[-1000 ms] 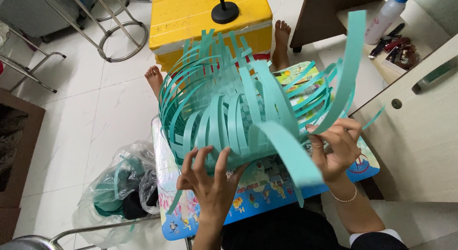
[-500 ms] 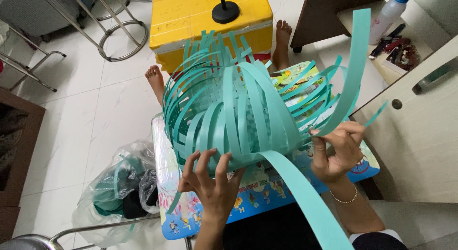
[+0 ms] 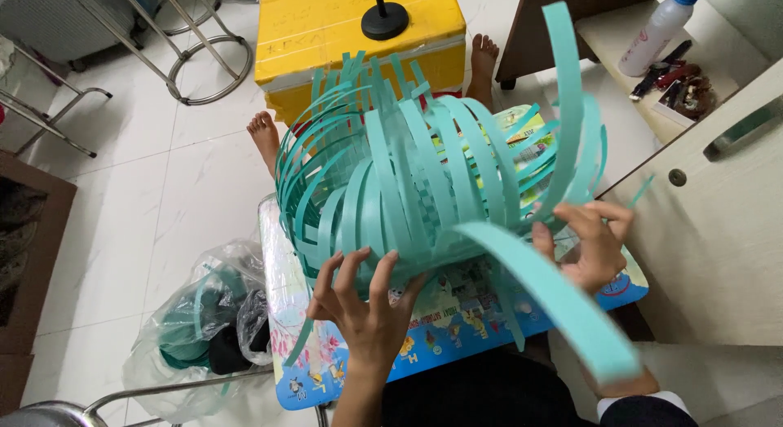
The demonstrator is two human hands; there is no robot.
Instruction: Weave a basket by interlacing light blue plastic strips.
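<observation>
Teal strips (image 3: pixel 424 174) hide most of the table (image 3: pixel 457 313).

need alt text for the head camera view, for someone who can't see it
Seen from above, a person's left hand and right hand press on a half-woven basket of teal plastic strips, resting on a small colourful table. A yellow box stands behind.

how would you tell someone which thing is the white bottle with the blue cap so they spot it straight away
Start at the pale wooden cabinet door on the right edge and look up to the low shelf in the top right corner. The white bottle lies tilted there, above a cluster of small dark and red items. It is the only white thing on that shelf, with a blue cap.
</observation>
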